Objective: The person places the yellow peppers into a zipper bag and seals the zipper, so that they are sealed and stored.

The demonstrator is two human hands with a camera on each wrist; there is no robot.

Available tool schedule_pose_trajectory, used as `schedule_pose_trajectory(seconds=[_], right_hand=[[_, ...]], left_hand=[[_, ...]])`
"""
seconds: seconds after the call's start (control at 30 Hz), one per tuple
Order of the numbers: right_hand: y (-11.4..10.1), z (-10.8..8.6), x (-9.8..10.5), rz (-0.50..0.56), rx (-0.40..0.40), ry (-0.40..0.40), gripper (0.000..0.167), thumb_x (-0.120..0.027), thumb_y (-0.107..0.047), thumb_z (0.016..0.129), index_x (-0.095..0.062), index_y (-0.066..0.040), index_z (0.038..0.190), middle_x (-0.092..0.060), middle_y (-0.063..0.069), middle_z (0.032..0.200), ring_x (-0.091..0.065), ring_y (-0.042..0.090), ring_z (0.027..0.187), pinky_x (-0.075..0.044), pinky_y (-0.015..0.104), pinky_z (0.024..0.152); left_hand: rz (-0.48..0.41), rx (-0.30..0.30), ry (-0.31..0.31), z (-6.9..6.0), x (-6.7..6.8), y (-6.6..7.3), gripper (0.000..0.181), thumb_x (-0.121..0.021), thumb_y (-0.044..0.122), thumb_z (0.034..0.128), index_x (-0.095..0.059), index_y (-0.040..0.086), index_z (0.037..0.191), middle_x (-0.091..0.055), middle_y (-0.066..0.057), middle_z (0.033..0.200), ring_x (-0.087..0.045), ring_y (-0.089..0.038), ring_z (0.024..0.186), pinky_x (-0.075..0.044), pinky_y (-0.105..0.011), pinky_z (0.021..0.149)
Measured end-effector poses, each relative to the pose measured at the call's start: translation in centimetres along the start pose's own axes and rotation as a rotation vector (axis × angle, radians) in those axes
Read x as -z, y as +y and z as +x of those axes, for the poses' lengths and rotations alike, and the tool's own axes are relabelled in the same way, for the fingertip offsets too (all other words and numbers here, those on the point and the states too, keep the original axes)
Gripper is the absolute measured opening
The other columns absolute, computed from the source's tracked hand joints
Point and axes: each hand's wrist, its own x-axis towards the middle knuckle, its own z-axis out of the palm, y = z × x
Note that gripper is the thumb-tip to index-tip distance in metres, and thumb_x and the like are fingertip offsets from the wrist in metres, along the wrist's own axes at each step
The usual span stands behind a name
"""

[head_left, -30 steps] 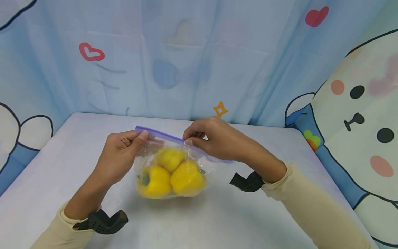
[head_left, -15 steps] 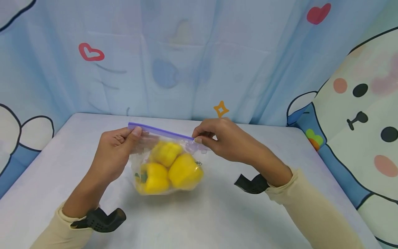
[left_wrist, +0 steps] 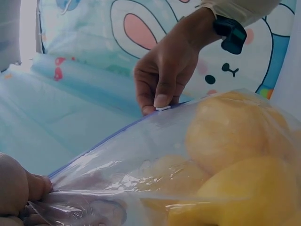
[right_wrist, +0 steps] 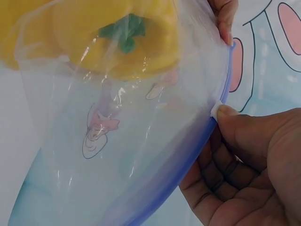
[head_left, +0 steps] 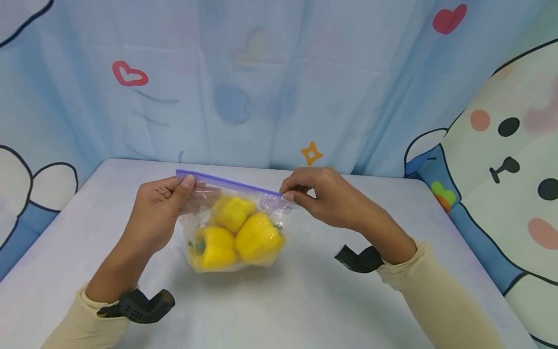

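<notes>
A clear slider zip bag (head_left: 187,230) with a purple zip strip (head_left: 235,184) holds three yellow bell peppers (head_left: 259,240). My left hand (head_left: 154,213) pinches the bag's upper left corner, thumb in front. At the strip's right part, my right hand (head_left: 331,198) pinches a small white zip slider (right_wrist: 216,110) between thumb and forefinger, seen closely in the right wrist view. The strip is stretched between both hands. A green stem (right_wrist: 124,33) shows on one pepper through the plastic. Whether the bag's bottom touches the table cannot be told.
A white-covered table (head_left: 279,310) lies under the hands. Behind it hangs a blue printed curtain (head_left: 244,97), and a large cartoon figure (head_left: 510,169) fills the right side. Each wrist carries a black camera mount (head_left: 146,308).
My right hand has moved to the right with the slider along the purple strip. My left hand and the bag have shifted slightly left and up.
</notes>
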Motion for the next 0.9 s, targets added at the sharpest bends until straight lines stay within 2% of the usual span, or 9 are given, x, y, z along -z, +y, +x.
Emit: schedule_pose_trajectory(seconds=[0.17,0.27,0.4,0.53,0.77,0.9], right_hand=[[0.2,-0.3,0.2,-0.027,-0.024,0.005,0.011,-0.065,-0.002,0.090,-0.071,-0.004,0.099,-0.068,0.001,0.088,-0.057,0.010,0.077,-0.051,0.030,0.072],[0.5,-0.5,0.2,-0.026,-0.037,0.021,0.011,-0.066,-0.002,0.090,-0.071,-0.004,0.099,-0.068,0.002,0.089,-0.057,0.010,0.078,-0.051,0.031,0.073],[1.0,-0.8,-0.4,0.031,-0.064,0.031,0.011,-0.066,-0.003,0.090,-0.071,-0.006,0.100,-0.068,0.001,0.091,-0.059,0.010,0.079,-0.052,0.032,0.073],[1.4,-1.0,-1.2,0.082,-0.074,0.044,0.012,-0.066,-0.003,0.090,-0.071,-0.007,0.101,-0.068,-0.001,0.092,-0.060,0.009,0.080,-0.053,0.032,0.074],[1.4,-1.0,-2.1,0.152,-0.113,0.071,0.015,-0.064,0.000,0.090,-0.071,-0.005,0.103,-0.069,0.000,0.098,-0.065,0.018,0.083,-0.054,0.029,0.075],[1.4,-1.0,-2.5,0.186,-0.079,0.098,0.021,-0.065,-0.001,0.090,-0.070,-0.004,0.111,-0.070,0.000,0.099,-0.065,0.016,0.084,-0.054,0.028,0.077]], left_hand=[[-0.030,-0.007,0.025,0.1,0.1,0.1,0.043,-0.055,0.021,0.0990,-0.060,-0.019,0.113,-0.072,0.000,0.091,-0.069,-0.014,0.085,-0.054,-0.027,0.080],[-0.056,0.010,0.035,0.1,0.2,0.0,0.041,-0.055,0.021,0.0986,-0.062,-0.017,0.111,-0.071,0.000,0.090,-0.069,-0.014,0.085,-0.054,-0.027,0.080],[-0.097,0.033,0.032,0.4,0.2,-0.3,0.036,-0.055,0.021,0.0987,-0.066,-0.013,0.105,-0.071,-0.002,0.088,-0.068,-0.014,0.084,-0.054,-0.028,0.081],[-0.078,0.056,0.051,0.6,0.1,-0.7,0.038,-0.055,0.024,0.0988,-0.065,-0.012,0.103,-0.070,-0.002,0.089,-0.069,-0.015,0.084,-0.054,-0.028,0.080],[-0.103,0.034,0.073,0.6,0.2,-0.7,0.035,-0.055,0.022,0.0987,-0.066,-0.011,0.099,-0.071,-0.002,0.086,-0.069,-0.014,0.083,-0.054,-0.028,0.080],[-0.111,0.040,0.098,0.6,0.2,-0.6,0.035,-0.056,0.023,0.0980,-0.068,-0.009,0.098,-0.069,-0.002,0.085,-0.067,-0.014,0.082,-0.054,-0.026,0.081]])
